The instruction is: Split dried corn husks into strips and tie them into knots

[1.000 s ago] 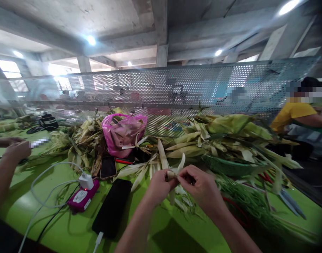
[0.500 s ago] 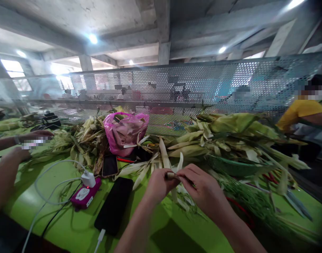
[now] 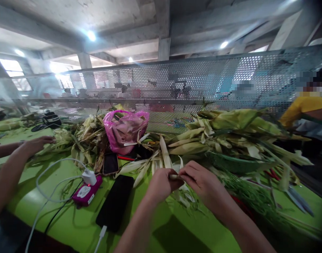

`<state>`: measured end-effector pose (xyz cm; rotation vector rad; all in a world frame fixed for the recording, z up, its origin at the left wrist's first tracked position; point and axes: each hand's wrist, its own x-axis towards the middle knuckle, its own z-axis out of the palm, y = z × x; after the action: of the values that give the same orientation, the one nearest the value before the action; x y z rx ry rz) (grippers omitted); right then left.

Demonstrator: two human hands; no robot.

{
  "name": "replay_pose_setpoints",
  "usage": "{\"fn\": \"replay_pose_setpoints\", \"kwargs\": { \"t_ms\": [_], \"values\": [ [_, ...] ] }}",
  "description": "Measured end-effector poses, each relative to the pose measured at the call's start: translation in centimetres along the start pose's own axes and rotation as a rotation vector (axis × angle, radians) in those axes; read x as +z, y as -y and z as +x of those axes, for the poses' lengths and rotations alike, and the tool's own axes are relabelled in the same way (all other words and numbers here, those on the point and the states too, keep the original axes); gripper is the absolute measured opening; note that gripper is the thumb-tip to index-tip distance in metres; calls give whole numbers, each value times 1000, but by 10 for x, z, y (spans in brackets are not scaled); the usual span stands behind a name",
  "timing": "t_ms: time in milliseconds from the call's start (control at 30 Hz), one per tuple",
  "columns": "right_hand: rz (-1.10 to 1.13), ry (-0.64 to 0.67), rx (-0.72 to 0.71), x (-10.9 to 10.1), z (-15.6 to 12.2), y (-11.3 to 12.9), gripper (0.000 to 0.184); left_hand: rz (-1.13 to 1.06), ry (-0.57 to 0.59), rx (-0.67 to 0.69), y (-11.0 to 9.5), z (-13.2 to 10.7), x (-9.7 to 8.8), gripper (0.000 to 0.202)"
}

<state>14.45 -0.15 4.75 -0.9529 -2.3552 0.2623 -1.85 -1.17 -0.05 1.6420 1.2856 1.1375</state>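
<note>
Over the green table, my left hand (image 3: 161,182) is closed around a small rolled or folded piece of corn husk (image 3: 174,177). The fingertips of my right hand (image 3: 199,177) pinch the same piece at its right end, so the two hands nearly touch. A pale husk strip (image 3: 181,162) curves up just behind my fingers; whether it joins the held piece I cannot tell. Beyond my left hand, a long husk leaf (image 3: 164,153) stands tilted among loose husks (image 3: 141,175). Thin shreds (image 3: 188,198) lie below my right hand.
A large husk pile (image 3: 229,123) rests over a green basket (image 3: 232,163), with green strings (image 3: 258,196) and scissors (image 3: 299,200) nearby. Leftward are a pink bag (image 3: 125,131), a black phone (image 3: 115,203), a purple power strip (image 3: 87,191) and a co-worker's hands (image 3: 36,144). A perforated screen (image 3: 155,80) stands behind.
My fingers have shifted slightly on the husk, and the curved strip behind them looks thinner. At left, the co-worker's hands have moved. The view has tilted slightly.
</note>
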Motion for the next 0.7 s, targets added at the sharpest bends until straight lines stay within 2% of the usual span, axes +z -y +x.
{"fn": "replay_pose_setpoints", "kwargs": {
  "t_ms": [200,333,467,567,700],
  "values": [
    [-90,8,-23,1,-1,3,20,23,22,3,-2,-1,-1,25],
    [-28,14,-14,5,0,7,18,1,41,-6,-5,-1,-1,24],
    [41,-34,3,10,-1,10,13,-109,46,14,0,0,3,22],
    [75,-60,3,9,-3,7,21,-167,24,-14,6,2,4,24],
    [-2,-108,-58,7,-5,7,28,-179,24,-45,11,4,6,20]
  ]
}}
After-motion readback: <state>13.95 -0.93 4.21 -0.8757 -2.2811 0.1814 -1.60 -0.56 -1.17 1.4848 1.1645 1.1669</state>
